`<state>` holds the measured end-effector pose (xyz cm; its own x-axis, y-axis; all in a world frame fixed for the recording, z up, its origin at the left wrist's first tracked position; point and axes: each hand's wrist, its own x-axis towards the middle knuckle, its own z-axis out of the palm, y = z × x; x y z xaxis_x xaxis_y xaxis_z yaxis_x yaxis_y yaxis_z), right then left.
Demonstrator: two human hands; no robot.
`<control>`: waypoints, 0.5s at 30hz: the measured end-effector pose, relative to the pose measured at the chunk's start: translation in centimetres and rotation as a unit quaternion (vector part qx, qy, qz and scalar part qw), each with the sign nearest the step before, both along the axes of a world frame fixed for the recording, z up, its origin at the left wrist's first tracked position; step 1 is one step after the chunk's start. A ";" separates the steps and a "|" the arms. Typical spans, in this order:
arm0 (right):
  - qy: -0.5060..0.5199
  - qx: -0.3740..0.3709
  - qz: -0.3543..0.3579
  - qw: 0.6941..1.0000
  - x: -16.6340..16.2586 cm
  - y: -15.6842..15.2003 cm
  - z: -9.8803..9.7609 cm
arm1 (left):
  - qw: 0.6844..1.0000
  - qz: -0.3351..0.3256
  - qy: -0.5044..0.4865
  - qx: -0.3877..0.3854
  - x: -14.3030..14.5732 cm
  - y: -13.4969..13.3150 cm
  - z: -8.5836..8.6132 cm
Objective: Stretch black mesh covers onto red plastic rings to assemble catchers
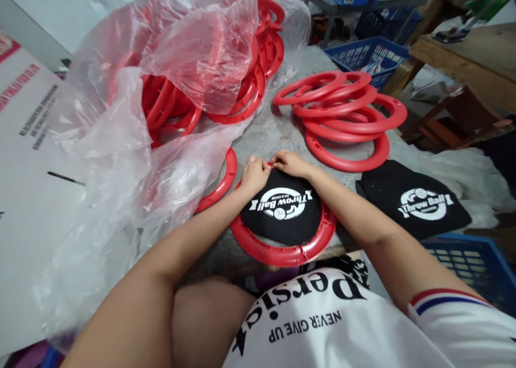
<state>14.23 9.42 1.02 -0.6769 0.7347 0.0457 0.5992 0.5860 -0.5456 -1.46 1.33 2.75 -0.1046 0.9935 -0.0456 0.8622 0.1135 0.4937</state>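
Head view, black Throw Ball cloth (282, 214) laid in red plastic ring (282, 254) on tabletop (266, 134), far edge pinched in narrow grip by left hand (253, 175) and right hand (291, 164), spare rings (342, 115) stacked beyond.

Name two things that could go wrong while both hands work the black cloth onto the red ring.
The black cloth is held only at the far rim by the left hand and right hand, so it may slip off the red ring nearer the body. The plastic bag lies close and could snag.
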 end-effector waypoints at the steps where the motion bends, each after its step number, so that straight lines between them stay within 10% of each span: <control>1: 0.002 -0.004 0.007 1.000 0.3 0.2 0.5 | 1.000 -0.003 -0.013 0.004 -0.1 0.3 -0.1; 9: 0.057 0.091 0.123 0.987 4.8 -6.7 6.4 | 0.985 -0.036 -0.146 0.086 -2.3 3.1 -0.7; 15: 0.020 0.047 0.096 0.994 6.8 -14.6 4.3 | 0.946 -0.147 -0.124 0.259 -2.5 -2.3 0.0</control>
